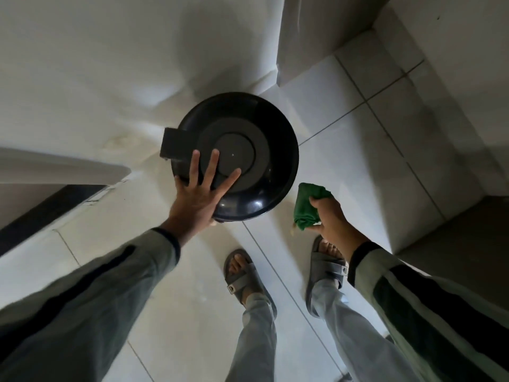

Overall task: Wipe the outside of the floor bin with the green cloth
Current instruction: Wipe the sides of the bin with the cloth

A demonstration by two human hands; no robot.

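Note:
A round black floor bin [256,150] with a closed lid and a hinge block on its left stands on the tiled floor against the white wall, seen from above. My left hand [199,194] lies flat on the lid's near left edge, fingers spread, thumb hidden below the rim. My right hand [329,219] hangs just right of the bin, closed around a bunched green cloth [307,205]. The cloth is a short gap away from the bin's side and does not touch it.
White floor tiles [358,139] run to the right. A white wall [110,64] is behind the bin, with a dark strip [49,210] low on the left. A wall corner [440,238] juts in at right. My sandalled feet [242,274] stand below the bin.

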